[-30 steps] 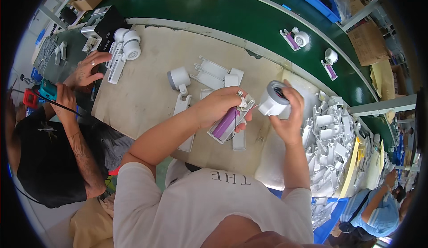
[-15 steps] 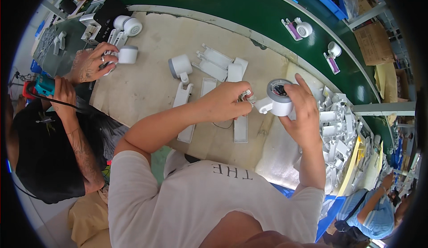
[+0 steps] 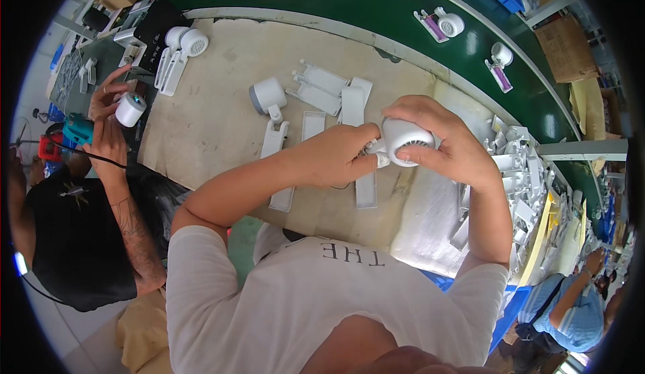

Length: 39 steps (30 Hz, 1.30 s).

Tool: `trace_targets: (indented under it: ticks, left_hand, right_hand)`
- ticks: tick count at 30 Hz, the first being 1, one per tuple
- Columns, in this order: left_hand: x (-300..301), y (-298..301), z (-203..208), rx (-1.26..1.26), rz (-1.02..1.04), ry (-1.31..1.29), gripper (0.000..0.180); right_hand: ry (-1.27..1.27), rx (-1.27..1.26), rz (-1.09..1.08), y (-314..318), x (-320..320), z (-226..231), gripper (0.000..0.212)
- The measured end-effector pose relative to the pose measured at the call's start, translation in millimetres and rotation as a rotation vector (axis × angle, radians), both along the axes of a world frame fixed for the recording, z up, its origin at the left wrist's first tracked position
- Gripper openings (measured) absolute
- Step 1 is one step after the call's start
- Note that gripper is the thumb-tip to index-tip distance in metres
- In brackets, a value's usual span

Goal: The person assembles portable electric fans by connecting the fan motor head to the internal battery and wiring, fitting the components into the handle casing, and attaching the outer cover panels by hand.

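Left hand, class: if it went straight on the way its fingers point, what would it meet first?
Probably the white round head held by the right hand, just beyond the left hand; whether they already touch is unclear.

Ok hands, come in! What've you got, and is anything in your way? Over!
Right hand: gripping white fan head. Left hand: closed at its hinge neck, partly hidden. Long white shell lying near left hand, not blocking.
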<state>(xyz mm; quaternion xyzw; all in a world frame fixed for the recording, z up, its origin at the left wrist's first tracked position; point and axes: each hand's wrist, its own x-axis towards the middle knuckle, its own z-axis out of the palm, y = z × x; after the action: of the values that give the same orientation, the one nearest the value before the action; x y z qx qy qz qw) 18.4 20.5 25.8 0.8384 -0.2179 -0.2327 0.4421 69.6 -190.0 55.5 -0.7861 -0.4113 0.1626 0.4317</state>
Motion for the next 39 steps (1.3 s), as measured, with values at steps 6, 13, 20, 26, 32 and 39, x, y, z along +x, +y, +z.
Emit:
trace_targets:
  ticks: [6,13,20,26,32,39]
  left_hand:
    - [-1,20,-19,-0.789,0.329,0.505,0.020]
    - [9,18,-32,-0.907,0.378,0.261,0.028]
    - [11,25,-21,-0.735,0.512,0.221,0.026]
    - [11,1,-30,-1.171,0.582,0.282,0.031]
    - [2,-14,-39,-1.223,0.674,0.235,0.034]
    - [-4,-27,-56,-1.252,0.812,0.007,0.031]
  right_hand:
    - [0.397,0.290,-0.647,-5,-24,-59,0.045]
    - [-0.312,-0.607,-0.479,31,-94,-102,0.079]
    - [0.818,0.626,-0.708,-19,-41,-97,0.023]
    - [-0.394,0.237,-0.688,27,-49,-52,0.054]
    - [-0.742,0.053,-0.687,56,-51,-36,0.066]
    - [-0.719,-0.003,-0.687,67,-54,-41,0.061]
